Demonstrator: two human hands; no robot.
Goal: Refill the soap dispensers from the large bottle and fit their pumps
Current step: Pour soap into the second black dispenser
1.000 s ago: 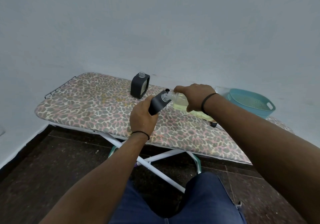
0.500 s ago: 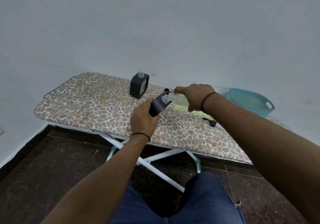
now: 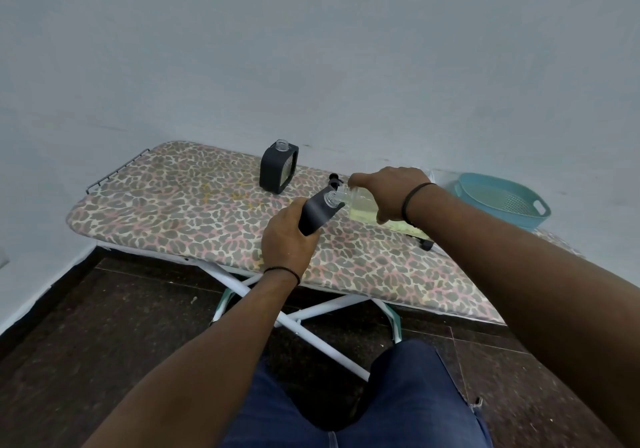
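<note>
My left hand (image 3: 287,239) grips a black soap dispenser (image 3: 317,213), tilted with its clear open neck toward the right. My right hand (image 3: 388,191) holds the large clear bottle (image 3: 360,205) of yellowish soap tipped sideways, its mouth meeting the dispenser's neck. A second black dispenser (image 3: 278,170) stands upright without a pump at the back of the ironing board (image 3: 173,205). One black pump (image 3: 335,181) lies just behind the held dispenser, and another black pump part (image 3: 426,243) peeks out under my right forearm.
A teal plastic colander basket (image 3: 502,201) sits at the board's right end by the wall. The board stands on white crossed legs (image 3: 311,316) over a dark tiled floor. My knees in blue jeans (image 3: 363,406) are below.
Both hands with the dispenser and bottle have stayed nearly in place, shifting only slightly; the bottle remains tipped against the dispenser's neck.
</note>
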